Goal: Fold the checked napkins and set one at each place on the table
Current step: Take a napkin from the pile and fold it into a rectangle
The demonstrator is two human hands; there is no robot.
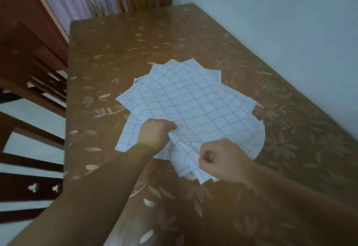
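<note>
Napkins (193, 100), white with blue checks, lay fanned in a heap on the table (116, 38); left hand (155, 133), fingers curled, pinched a raised fold at the heap's seven o'clock; right hand (222, 160) gripped its edge at five o'clock.

The fanned napkins (193, 98) overlap, and only corners of the lower ones peek out, so there's no counting them. The left hand (155, 134) and right hand (222, 158) bury their fingertips in bunched cloth. At the napkins' ten o'clock edge sits a dark mark (135, 81), too small to read. The chair (29, 67) at nine o'clock runs off the frame.
</note>
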